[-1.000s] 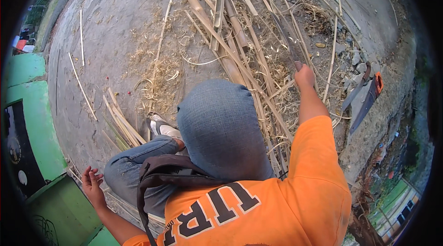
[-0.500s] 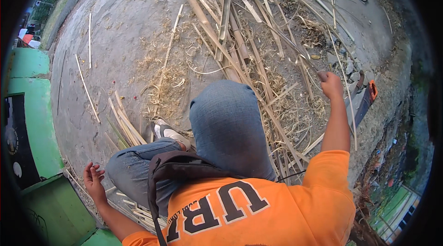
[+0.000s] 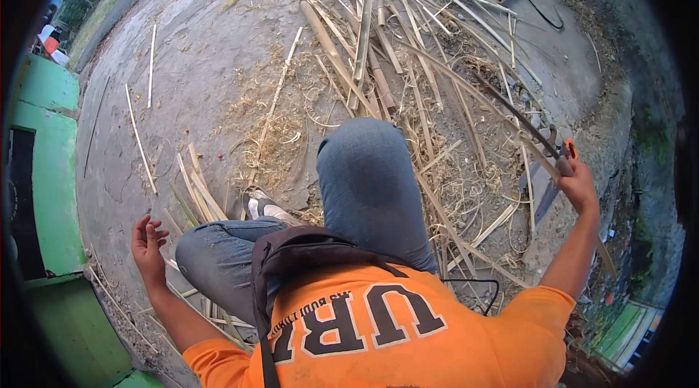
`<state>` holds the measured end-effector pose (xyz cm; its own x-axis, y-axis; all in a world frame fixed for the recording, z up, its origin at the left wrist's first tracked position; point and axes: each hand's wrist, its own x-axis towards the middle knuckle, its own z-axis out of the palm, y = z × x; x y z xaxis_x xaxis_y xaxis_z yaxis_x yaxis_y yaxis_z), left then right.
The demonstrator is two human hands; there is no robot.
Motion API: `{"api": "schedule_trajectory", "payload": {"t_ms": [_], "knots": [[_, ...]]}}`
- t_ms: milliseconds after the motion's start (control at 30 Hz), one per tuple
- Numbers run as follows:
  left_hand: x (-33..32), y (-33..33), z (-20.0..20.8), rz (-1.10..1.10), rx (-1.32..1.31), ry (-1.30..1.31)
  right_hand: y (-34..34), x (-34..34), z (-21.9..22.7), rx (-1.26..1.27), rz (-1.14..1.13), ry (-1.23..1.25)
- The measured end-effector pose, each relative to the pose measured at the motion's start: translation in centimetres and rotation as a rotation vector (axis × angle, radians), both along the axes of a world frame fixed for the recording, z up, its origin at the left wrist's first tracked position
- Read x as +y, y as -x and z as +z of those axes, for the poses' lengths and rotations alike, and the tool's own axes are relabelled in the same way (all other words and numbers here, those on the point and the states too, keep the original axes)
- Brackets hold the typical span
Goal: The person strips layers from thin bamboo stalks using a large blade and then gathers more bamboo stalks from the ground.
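My right hand (image 3: 580, 185), out to the right, is closed around the handle of a machete (image 3: 513, 112). Its dark, slightly curved blade points up and to the left over the ground. Along the blade runs a long bamboo strip (image 3: 460, 82), which passes by my right hand and comes out beyond it. I cannot tell whether that hand grips the strip too. On the left, my left hand (image 3: 149, 246) hangs in the air beside my bent knee, fingers loosely curled and apart, holding nothing.
A saw (image 3: 545, 191) with an orange handle lies beside my right hand, partly covered. Bamboo poles (image 3: 336, 53) and split strips lie piled ahead. Curly shavings (image 3: 273, 115) cover the ground around my foot. More strips (image 3: 200, 195) lie near my left knee. A green wall (image 3: 54, 198) stands at left.
My right hand has swung outward to the right with the machete, and a long bamboo strip now shows alongside the blade. My left hand has hardly moved. The view has shifted slightly.
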<state>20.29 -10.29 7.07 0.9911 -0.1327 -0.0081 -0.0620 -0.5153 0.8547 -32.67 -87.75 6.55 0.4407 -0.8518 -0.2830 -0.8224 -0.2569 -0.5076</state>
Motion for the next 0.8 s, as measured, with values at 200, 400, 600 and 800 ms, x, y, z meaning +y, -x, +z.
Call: {"api": "schedule_trajectory", "payload": {"t_ms": [200,400,600,800], "knots": [[0.3,-0.5,-0.5,-0.089,-0.072,0.09,2.6,6.2,8.5,-0.229,-0.152,0.002],[-5.2,0.3,1.0,-0.276,-0.234,0.12,0.3,6.8,9.2,-0.447,-0.012,-0.128],[-14.3,1.4,7.3,-0.428,-0.816,-0.214,-11.9,10.5,10.8,-0.542,0.153,-0.308],[-19.4,-3.5,12.9,-0.364,-1.12,-0.616,-23.5,11.4,12.1,-0.577,0.511,-0.577]]}}
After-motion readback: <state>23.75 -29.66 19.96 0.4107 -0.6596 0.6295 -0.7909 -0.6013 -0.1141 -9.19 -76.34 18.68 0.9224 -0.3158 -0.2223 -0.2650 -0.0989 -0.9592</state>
